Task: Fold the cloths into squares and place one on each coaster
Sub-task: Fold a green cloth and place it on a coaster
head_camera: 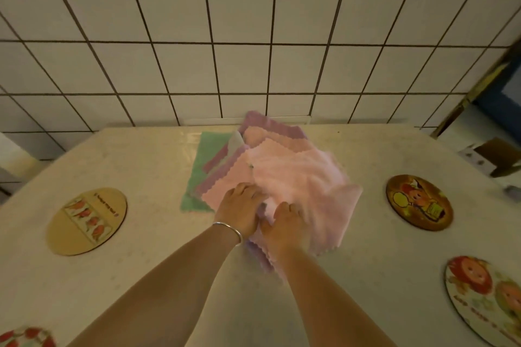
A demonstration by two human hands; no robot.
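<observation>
A loose stack of cloths lies mid-table: the top pink cloth [298,177], purple ones [270,124] beneath, a green one [205,160] at the bottom left. My left hand [239,205], with a silver bangle on the wrist, and my right hand [284,220] both pinch the near edge of the top pink cloth, fingers curled into it. Round coasters lie around the stack: a tan one [87,221] at left, a dark brown one [418,201] at right, a white one [485,298] at near right, and one [25,338] cut off at the bottom left.
The pale table [158,270] ends at a white tiled wall [242,36] right behind the cloths. At the far right, past the table edge, stand a dark frame [479,87] and a brown box [499,158].
</observation>
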